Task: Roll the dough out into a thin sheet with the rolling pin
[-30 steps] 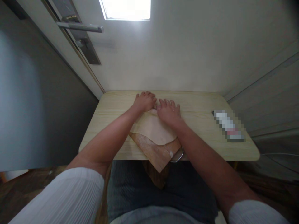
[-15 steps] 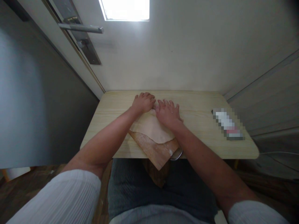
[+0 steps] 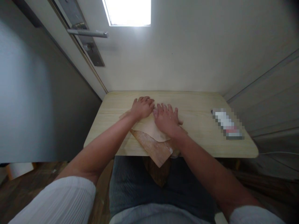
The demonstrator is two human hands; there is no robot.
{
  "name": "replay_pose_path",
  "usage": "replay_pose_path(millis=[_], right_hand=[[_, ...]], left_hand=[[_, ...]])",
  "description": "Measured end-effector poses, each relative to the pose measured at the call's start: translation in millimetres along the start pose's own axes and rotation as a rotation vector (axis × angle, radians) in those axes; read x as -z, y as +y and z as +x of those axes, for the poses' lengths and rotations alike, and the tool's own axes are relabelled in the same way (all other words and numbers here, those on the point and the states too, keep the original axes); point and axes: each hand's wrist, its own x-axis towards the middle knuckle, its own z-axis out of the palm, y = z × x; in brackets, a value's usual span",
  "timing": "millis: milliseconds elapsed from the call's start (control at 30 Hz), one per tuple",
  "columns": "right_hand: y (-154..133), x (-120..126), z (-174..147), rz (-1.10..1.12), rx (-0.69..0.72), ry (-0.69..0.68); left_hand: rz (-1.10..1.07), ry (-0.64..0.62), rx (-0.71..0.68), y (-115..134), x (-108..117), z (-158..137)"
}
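Note:
A thin sheet of pale dough (image 3: 149, 128) lies on a floured wooden cutting board (image 3: 154, 148), set cornerwise with one corner over the table's near edge. My left hand (image 3: 143, 106) rests palm down over the far part of the dough, fingers stretched forward. Close beside it, my right hand (image 3: 166, 117) is also palm down, with its fingers spread. Past its outer edge pokes a short light-brown end (image 3: 180, 122), perhaps of a thin rolling pin; the rest is hidden beneath my hands. Part of the board is covered by my right forearm.
The light wood-grain table (image 3: 201, 124) stands against a white door with a metal lever handle (image 3: 88, 33). At the table's right lies a pixelated flat object (image 3: 227, 124). A grey panel (image 3: 25, 102) rises at the left.
Both hands have shifted slightly nearer to me over the dough. The board's handle ring at the lower right now shows less. The view has tilted a little.

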Motion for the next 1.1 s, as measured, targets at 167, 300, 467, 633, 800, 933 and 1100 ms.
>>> replay_pose_path(millis=[167, 300, 467, 633, 800, 933, 1100], right_hand=[[-7.5, -0.2, -15.1, -0.012, 0.025, 0.015], [-13.3, 2.4, -26.5, -0.004, 0.036, -0.003], [-19.3, 7.3, -41.5, 0.013, 0.058, -0.034], [-25.0, 11.6, -60.3, 0.032, 0.097, -0.046], [-29.2, 14.1, -78.2, 0.046, 0.136, -0.071], [-31.8, 16.5, -87.4, 0.060, 0.149, -0.077], [-34.0, 18.5, -95.9, 0.070, 0.162, -0.063]], left_hand=[[0.038, 0.055, 0.008, -0.6, -5.5, -14.3], [0.031, 0.112, 0.011, -0.5, -9.3, -26.8], [0.025, 0.109, 0.009, 2.3, -6.3, -45.9], [0.008, 0.098, 0.011, 3.3, -5.3, -67.4], [-0.022, 0.097, 0.013, 3.3, -6.9, -89.2], [-0.048, 0.102, 0.018, 2.1, -9.7, -100.9], [-0.065, 0.126, 0.000, 0.8, -11.6, -112.0]])
